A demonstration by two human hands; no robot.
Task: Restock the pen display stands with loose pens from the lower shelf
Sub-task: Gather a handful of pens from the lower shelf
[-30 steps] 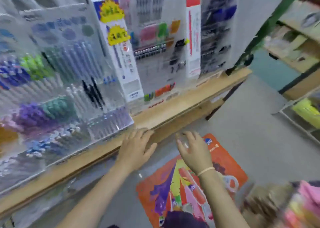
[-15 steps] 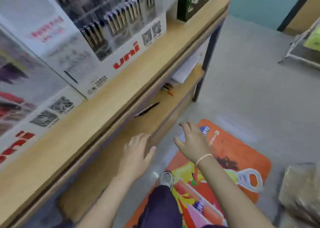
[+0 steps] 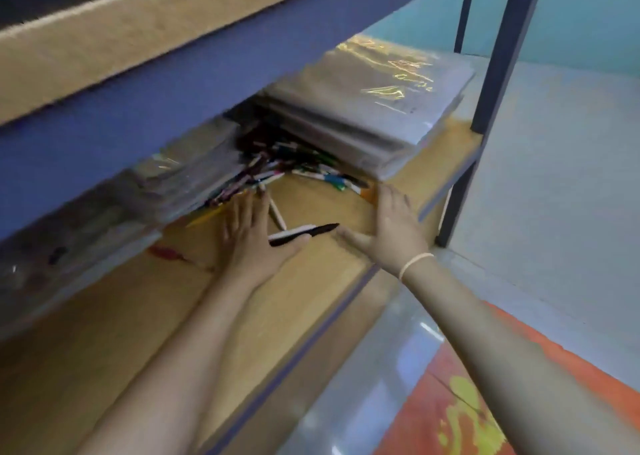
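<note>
The left hand [image 3: 254,243] lies palm-down on the lower shelf [image 3: 114,319], fingers straight and a little spread, holding nothing. A black-and-white pen [image 3: 303,233] lies just beside its thumb, the dark tip pointing right; whether the thumb touches it cannot be told. A slim white pen [image 3: 278,214] runs out from under the fingertips toward the back.

The right hand [image 3: 389,227] (a pale band [image 3: 415,264] round its wrist) hovers near the shelf's front edge with fingers extended and relaxed, empty too. The black-and-white pen's tip ends near its thumb.

Just beyond both hands sits the heap of loose pens [image 3: 294,167], many colours tangled together, wedged between two stacks of plastic-wrapped packs: one stack [image 3: 374,104] to the right, another stack [image 3: 180,181] to the left. A yellow pencil-like stick [image 3: 207,216] pokes out from under the left stack, and a small red item [image 3: 166,252] lies on the wood farther left, blurred.

Above runs the blue rail of the upper shelf [image 3: 166,84]. At lower right an orange floor mat [image 3: 460,402] shows on the grey floor.
</note>
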